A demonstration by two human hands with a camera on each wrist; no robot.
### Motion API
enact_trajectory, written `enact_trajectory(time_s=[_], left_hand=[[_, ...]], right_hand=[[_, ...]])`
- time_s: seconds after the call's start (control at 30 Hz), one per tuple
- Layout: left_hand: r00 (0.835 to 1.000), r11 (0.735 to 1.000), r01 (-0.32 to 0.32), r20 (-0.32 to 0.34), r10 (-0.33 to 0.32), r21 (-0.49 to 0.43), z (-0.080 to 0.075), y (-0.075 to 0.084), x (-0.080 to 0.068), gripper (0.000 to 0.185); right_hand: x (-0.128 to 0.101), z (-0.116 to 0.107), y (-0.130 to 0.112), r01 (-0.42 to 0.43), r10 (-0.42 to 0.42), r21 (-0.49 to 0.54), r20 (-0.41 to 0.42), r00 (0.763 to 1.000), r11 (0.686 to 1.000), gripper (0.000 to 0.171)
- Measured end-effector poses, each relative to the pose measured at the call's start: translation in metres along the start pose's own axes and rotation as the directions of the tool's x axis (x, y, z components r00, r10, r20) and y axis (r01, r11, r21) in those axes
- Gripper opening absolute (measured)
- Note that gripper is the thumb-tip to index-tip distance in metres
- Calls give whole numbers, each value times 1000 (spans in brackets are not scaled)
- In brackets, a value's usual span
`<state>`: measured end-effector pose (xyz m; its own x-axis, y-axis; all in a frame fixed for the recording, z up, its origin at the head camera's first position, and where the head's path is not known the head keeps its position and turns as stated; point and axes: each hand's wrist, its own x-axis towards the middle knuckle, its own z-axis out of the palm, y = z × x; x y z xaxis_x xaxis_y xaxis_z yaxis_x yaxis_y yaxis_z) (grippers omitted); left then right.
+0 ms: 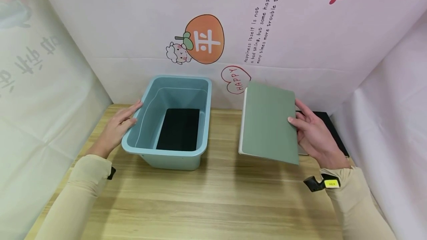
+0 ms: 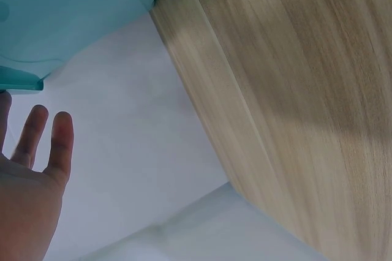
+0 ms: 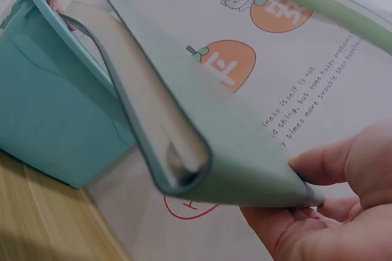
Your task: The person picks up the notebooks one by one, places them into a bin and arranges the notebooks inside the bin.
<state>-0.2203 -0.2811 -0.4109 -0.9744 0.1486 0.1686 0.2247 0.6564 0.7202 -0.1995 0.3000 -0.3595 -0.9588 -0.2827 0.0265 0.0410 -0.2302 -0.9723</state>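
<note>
My right hand (image 1: 311, 130) pinches a green soft-cover notebook (image 1: 270, 121) by its right edge, thumb on the cover and fingers behind. The notebook is tilted above the table, and its page edges (image 3: 144, 83) show in the right wrist view. To the left stands a blue plastic bin (image 1: 176, 160), with a black flat book-like item (image 1: 180, 129) lying on its bottom. My left hand (image 1: 118, 127) rests at the bin's left rim, its fingers mostly straight. In the left wrist view, those fingers (image 2: 61, 141) reach up by the bin's rim (image 2: 21, 80).
Behind my right hand lies another black flat item (image 1: 330, 129) on the wooden table (image 1: 213, 203), with a greyish edge (image 1: 301, 151) showing beside it. A printed white sheet (image 1: 293, 40) rises at the back, and pale cloth (image 1: 393, 121) hangs at both sides.
</note>
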Motion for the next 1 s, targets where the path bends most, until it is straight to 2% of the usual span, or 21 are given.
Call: enact_trajectory(time_s=[0.1,0.3,0.47,0.77,1.0], left_hand=[[1000,1000,4,7,-4,4,0,0,0,49],[1000,1000,-5,13,5,-8,-1,1,-1,50],[1000,1000,-25,13,25,-18,0,0,-1,50],[1000,1000,-22,18,22,-15,0,-1,-1,50],[1000,999,-27,12,27,-22,0,-1,-1,50]], right_hand=[[4,5,-1,12,-12,22,12,1000,1000,80],[15,16,-3,2,-2,-6,3,1000,1000,77],[24,24,-6,-17,17,46,18,1000,999,78],[40,38,-5,-56,54,95,16,998,994,76],[53,49,-6,-59,58,56,12,998,997,71]])
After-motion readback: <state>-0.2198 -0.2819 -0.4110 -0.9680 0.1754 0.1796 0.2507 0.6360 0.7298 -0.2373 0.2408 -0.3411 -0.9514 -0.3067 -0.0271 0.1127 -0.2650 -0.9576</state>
